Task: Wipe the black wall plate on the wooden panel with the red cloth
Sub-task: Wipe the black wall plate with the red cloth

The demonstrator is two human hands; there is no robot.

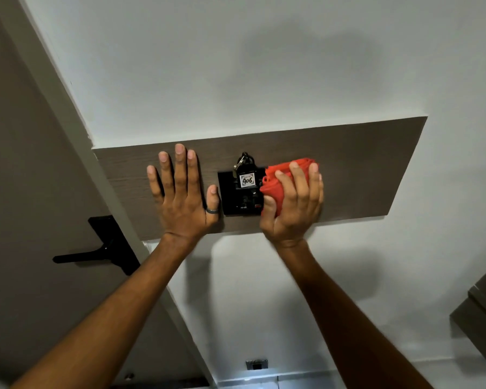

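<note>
A black wall plate (230, 192) is set in the middle of a brown wooden panel (371, 169) on the white wall. A key tag marked 406 (247, 180) with a metal ring sticks out of the plate's upper part. My right hand (295, 203) grips a bunched red cloth (275, 181) and presses it against the plate's right edge, hiding that side. My left hand (180, 195) lies flat on the panel just left of the plate, fingers spread, a dark ring on the thumb.
A brown door (26, 192) with a black lever handle (96, 254) stands at the left. A small wall socket (256, 364) sits low on the white wall. A brown cabinet edge (483, 310) shows at the lower right.
</note>
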